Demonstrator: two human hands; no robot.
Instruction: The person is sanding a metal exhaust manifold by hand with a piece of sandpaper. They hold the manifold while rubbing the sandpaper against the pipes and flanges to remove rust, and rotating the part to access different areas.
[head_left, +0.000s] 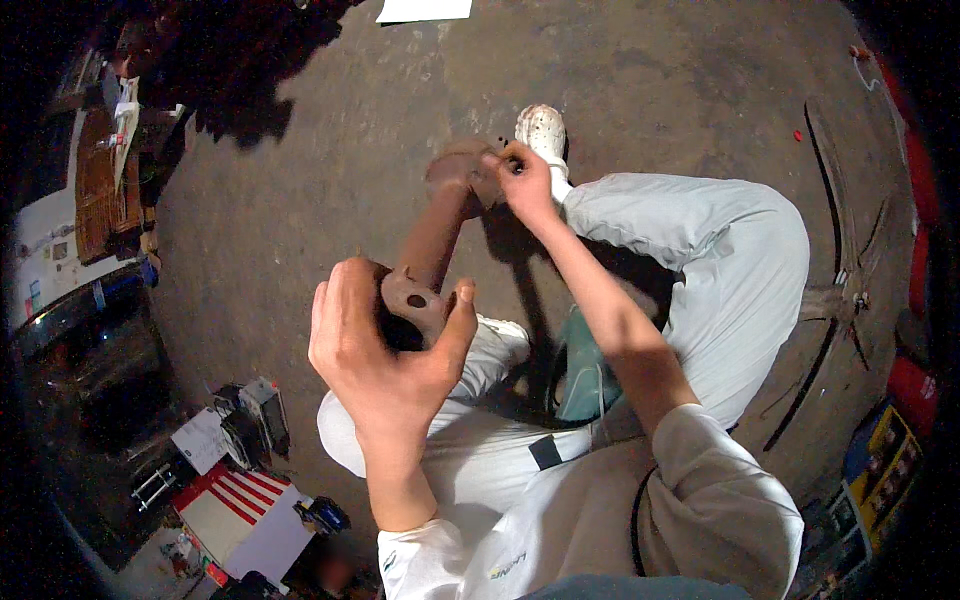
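Note:
A reddish-brown tube-like part [430, 240], flanged at its near end and with a wide rounded far end, slants away from me above the floor. My left hand [375, 335] curls around the near flange, which has a round hole; the thumb lies along its right side. At the far end my right hand [525, 185] is closed, its fingertips pinched against the rounded end. That area is blurred, and whatever the fingertips pinch there cannot be made out.
Under my bent legs in pale trousers [720, 250] stands a green object [583, 370]. A dark metal frame with legs [835, 300] lies at right. Boxes and papers [240, 510] crowd the lower left. A white sheet [425, 10] lies on the concrete floor [300, 180] far ahead.

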